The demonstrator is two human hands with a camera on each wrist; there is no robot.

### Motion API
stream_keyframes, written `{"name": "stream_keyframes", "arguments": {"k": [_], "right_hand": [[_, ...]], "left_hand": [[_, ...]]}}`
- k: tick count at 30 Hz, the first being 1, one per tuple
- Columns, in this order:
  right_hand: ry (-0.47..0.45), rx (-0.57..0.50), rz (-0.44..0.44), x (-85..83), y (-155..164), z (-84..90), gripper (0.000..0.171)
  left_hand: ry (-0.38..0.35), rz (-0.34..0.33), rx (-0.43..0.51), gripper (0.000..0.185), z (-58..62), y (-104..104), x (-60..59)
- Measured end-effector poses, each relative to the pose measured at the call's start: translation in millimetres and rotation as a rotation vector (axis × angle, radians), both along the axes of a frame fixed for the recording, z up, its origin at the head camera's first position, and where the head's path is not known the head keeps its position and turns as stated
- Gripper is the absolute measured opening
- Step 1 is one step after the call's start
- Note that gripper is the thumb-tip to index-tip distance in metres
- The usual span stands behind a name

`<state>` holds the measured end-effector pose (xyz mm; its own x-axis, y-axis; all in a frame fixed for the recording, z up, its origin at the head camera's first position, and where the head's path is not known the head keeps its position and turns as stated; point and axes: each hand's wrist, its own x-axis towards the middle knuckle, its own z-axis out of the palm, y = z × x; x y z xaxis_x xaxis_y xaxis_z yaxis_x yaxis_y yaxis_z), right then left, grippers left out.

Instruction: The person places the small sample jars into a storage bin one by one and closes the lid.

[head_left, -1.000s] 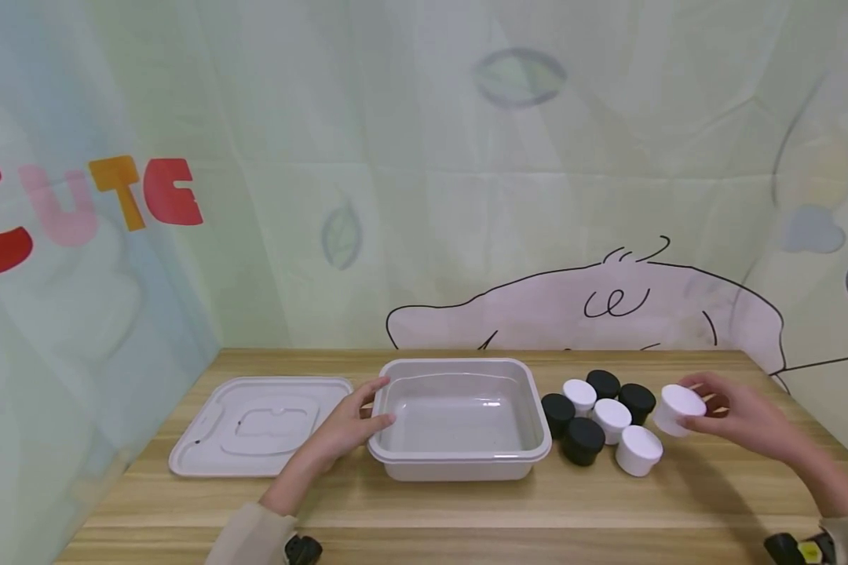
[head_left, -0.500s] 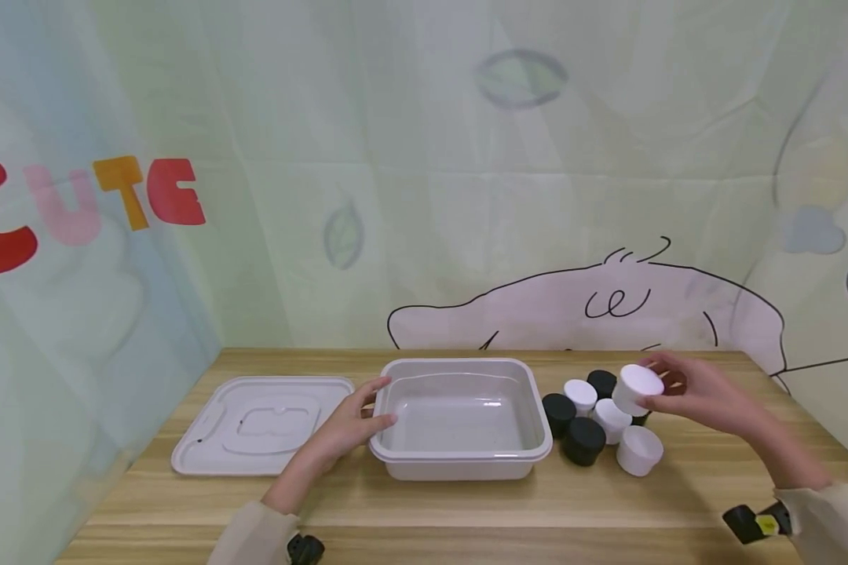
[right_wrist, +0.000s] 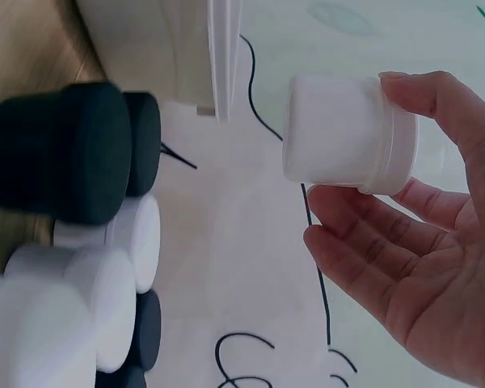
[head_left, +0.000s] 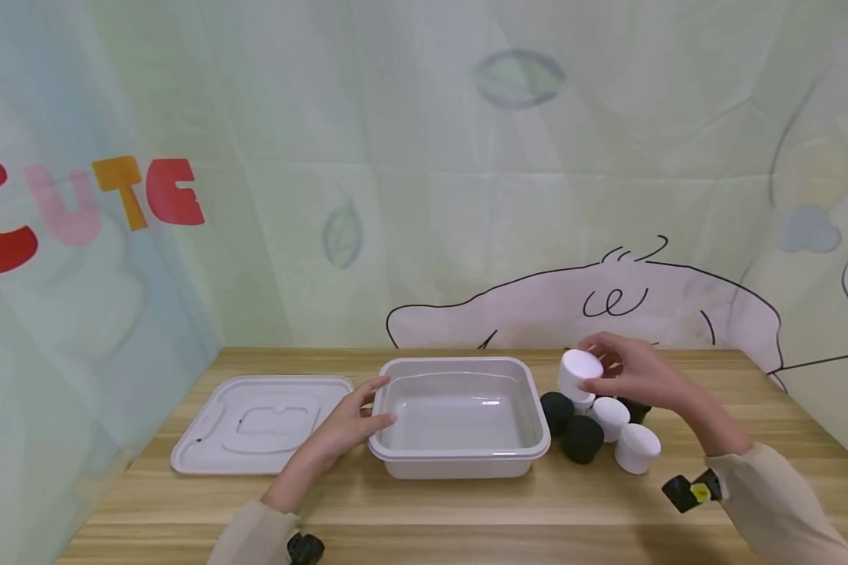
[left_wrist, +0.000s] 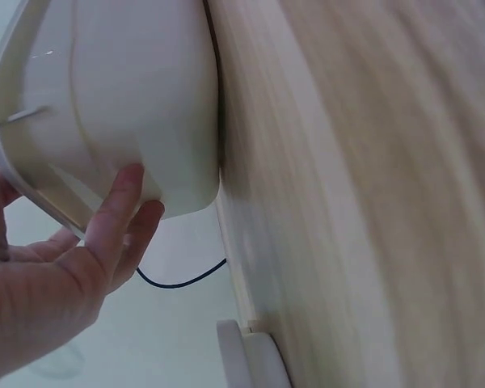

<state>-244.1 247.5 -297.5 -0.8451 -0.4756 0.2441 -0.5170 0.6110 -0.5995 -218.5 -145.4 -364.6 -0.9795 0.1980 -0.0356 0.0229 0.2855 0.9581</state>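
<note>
My right hand (head_left: pixel 639 373) pinches a small white lidded jar (head_left: pixel 578 375) between thumb and fingers, held up above the other jars. In the right wrist view the held jar (right_wrist: pixel 335 133) lies sideways in the picture, its lid end nearest the palm. At the left side of a light grey rectangular plastic container (head_left: pixel 459 469), my left hand (head_left: pixel 349 424) grips the rim. The left wrist view has its fingers (left_wrist: pixel 117 214) against the container's outer wall, under the rim. Inside, the container shows a bare floor.
Right of the container stand several lidded jars, among them a black jar (head_left: pixel 583 439) and a white jar (head_left: pixel 637 449); some are partly hidden. A flat grey lid (head_left: pixel 205 451) lies left on the wooden table (head_left: pixel 424 537). A printed curtain (head_left: pixel 424 196) hangs behind.
The right hand has carried the white jar leftward and up, from the right of the jar group to above its back left. The left hand and container have stayed put.
</note>
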Motion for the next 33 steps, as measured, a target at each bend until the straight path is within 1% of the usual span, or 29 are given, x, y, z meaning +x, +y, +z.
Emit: {"name": "stream_keyframes", "arguments": {"k": [4,9,12,17,20,26,33], "right_hand": [[-0.008,0.015,0.015,-4.4,-17,1.9,0.04],[-0.016,0.029,0.056,-7.6,-37,1.5,0.042],[-0.018,0.015,0.1,-9.9,-48,-1.1,0.041],[-0.031,0.012,0.14,-13.0,-63,-7.5,0.041],[-0.048,0.025,0.147,-14.3,-71,-11.8,0.041],[-0.065,0.11,0.174,-14.5,-84,-20.0,0.04],[-0.036,0.205,0.217,-15.1,-94,-29.7,0.039]], "left_hand": [[0.0,0.008,0.012,0.059,-1.0,0,-0.8],[0.01,0.026,-0.004,0.059,-2.1,0,-1.3],[0.005,0.032,-0.006,0.059,-2.0,0,-1.2],[-0.01,0.031,0.007,0.06,-1.6,0,-0.9],[-0.01,0.036,0.002,0.06,-1.3,1,-0.4],[-0.011,0.041,-0.001,0.061,-1.7,0,0.5],[-0.008,0.038,-0.003,0.06,-1.5,0,-0.2]]}}
